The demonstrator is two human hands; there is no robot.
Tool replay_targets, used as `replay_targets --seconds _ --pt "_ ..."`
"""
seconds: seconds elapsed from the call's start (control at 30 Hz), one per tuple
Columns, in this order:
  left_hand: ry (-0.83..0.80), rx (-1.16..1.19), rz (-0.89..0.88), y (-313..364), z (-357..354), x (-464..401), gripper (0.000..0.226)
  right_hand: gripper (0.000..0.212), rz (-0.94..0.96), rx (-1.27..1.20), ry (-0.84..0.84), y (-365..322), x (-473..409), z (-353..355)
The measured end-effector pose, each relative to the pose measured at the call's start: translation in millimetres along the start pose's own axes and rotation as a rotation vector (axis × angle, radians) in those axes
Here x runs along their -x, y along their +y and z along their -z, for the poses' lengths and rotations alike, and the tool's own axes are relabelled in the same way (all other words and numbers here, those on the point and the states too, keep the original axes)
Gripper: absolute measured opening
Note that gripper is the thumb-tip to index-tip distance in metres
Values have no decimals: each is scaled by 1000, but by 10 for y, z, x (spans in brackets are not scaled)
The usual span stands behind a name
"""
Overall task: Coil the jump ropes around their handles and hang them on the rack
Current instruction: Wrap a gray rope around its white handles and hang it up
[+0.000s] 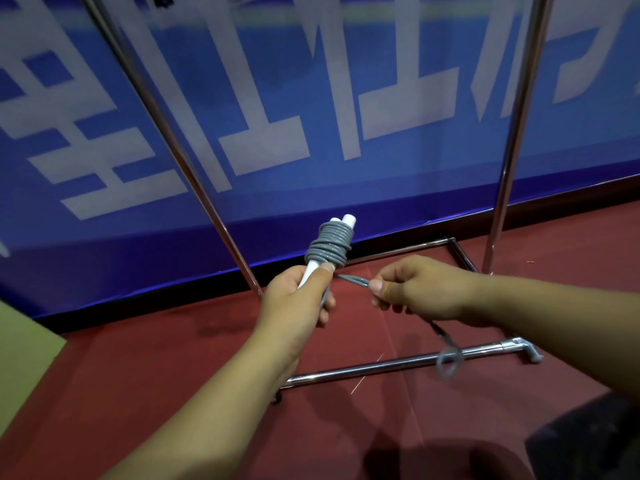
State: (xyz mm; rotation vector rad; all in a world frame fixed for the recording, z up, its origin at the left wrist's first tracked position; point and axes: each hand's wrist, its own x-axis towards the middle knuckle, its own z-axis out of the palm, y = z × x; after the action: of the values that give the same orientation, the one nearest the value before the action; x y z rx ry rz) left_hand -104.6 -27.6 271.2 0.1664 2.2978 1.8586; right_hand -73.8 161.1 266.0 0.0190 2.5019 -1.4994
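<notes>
A grey jump rope point(330, 245) is wound in several turns around its two white handles point(343, 221), held side by side and upright. My left hand point(298, 299) grips the lower part of the handles below the coil. My right hand point(415, 289) pinches the doubled free strand of rope point(353, 280) just to the right of the handles. The rope's loose end hangs below my right hand and ends in a small loop point(449, 362). The chrome rack point(512, 133) stands in front of me, with two uprights and a floor frame.
A blue banner with large white characters point(311, 116) covers the wall behind the rack. The rack's base bars point(381, 367) lie on the red floor. A yellow-green panel point(24, 358) is at the left edge. A dark object point(588, 441) sits at the lower right.
</notes>
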Motion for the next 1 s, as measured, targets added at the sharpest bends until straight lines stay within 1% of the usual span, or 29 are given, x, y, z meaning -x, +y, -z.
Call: replay_targets --seconds 0.1,0.2,0.27,0.33,0.43,0.57,0.67,0.73,0.87,0.93,1.0 --pt "-12 -33 -28 8 -10 4 23 37 -145 -173 13 -5 -50 -25" --pt "-25 -83 -62 20 -25 29 24 32 -276 -308 -20 -11 -54 -14" --pt "-17 -142 -89 33 -20 44 23 27 -339 -333 -69 -39 -32 4" --pt "-11 -204 -114 48 5 42 21 27 -381 -360 -159 -76 -9 39" --pt "-6 -319 -160 59 69 12 17 29 -400 -424 -293 -106 18 110" --pt "-6 -472 -212 59 127 -13 19 26 -456 -525 -379 -81 25 135" --pt "11 -566 -237 48 155 -29 23 28 -462 -564 -390 -52 13 120" --pt "29 -588 -238 35 155 -33 24 28 -438 -604 -398 -59 10 115" --pt "68 -566 -268 25 101 -29 19 27 -389 -662 -377 -120 21 100" --pt "52 -567 -299 26 90 -36 20 29 -383 -677 -352 -148 25 94" --pt "32 -554 -327 23 92 -55 13 31 -379 -684 -306 -168 16 85"
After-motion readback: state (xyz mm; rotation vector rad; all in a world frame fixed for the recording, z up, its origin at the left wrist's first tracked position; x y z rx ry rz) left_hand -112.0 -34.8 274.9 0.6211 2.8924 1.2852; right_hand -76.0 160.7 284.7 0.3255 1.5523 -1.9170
